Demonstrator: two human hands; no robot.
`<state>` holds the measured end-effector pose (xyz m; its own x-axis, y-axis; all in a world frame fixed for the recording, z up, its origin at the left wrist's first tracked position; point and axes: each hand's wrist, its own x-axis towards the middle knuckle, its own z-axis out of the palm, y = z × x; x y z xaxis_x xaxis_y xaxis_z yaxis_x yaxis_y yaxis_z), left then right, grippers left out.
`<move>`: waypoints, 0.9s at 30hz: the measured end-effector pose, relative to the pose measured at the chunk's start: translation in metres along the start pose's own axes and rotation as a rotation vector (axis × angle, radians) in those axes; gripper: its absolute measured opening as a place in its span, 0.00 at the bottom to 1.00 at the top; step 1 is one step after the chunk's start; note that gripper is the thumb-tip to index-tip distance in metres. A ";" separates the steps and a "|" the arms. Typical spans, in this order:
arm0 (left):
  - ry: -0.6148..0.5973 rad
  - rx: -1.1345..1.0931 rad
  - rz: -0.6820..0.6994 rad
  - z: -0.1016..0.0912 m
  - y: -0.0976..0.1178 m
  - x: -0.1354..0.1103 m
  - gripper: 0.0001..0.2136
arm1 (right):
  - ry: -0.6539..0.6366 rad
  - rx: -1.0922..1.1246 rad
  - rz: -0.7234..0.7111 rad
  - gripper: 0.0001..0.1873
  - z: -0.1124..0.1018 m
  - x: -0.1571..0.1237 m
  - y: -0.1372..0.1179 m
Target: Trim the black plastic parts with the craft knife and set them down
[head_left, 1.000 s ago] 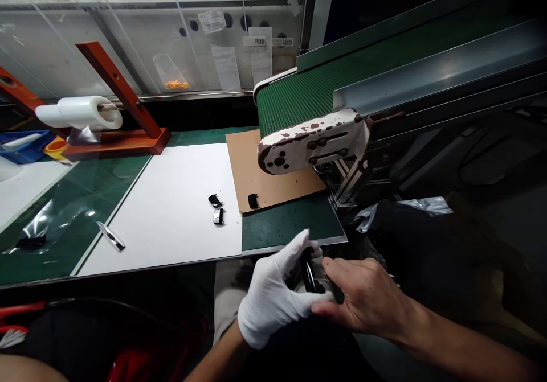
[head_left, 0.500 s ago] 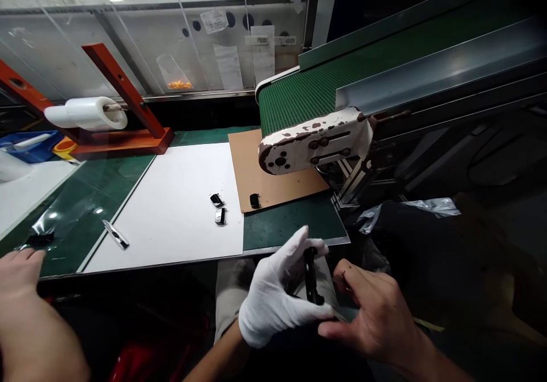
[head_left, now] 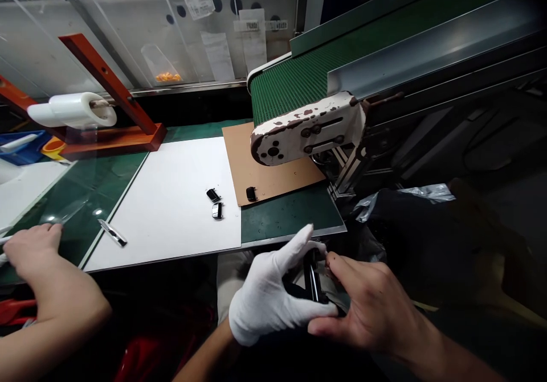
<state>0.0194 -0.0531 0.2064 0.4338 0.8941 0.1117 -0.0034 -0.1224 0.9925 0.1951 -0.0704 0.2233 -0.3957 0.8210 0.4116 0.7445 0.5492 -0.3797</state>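
Observation:
My left hand, in a white glove, is closed around a black plastic part with a shiny strip along it. Thumb and fingers grip its two ends while the index finger points up. From the right, my bare right hand holds the same part, its fingertips at the upper end and its thumb by my left thumb. Much of the part is hidden by the fingers. On the white sheet lie two small black pieces, and another black piece rests on the brown board.
A green conveyor slopes down over the board. A cutter knife lies at the sheet's left edge. Another person's hand reaches onto the table at left. Behind it stands a wooden holder with a film roll.
My right hand has closed in on the black part, which is now turned so its shiny strip shows. The other person's arm has moved further into view at the left.

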 end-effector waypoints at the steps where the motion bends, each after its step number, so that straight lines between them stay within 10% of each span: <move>1: -0.011 0.035 0.010 -0.001 0.003 0.000 0.45 | -0.019 -0.002 0.005 0.40 0.000 0.000 0.000; 20: -0.009 0.314 -0.104 -0.005 0.012 -0.001 0.39 | -0.041 -0.030 -0.031 0.40 0.013 -0.010 0.009; 27: 0.002 0.460 0.002 -0.006 0.006 -0.001 0.43 | -0.073 0.482 0.183 0.31 0.024 -0.016 0.010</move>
<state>0.0134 -0.0525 0.2127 0.4328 0.8942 0.1141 0.3963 -0.3024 0.8669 0.1959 -0.0745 0.1930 -0.3312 0.9097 0.2504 0.4801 0.3910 -0.7853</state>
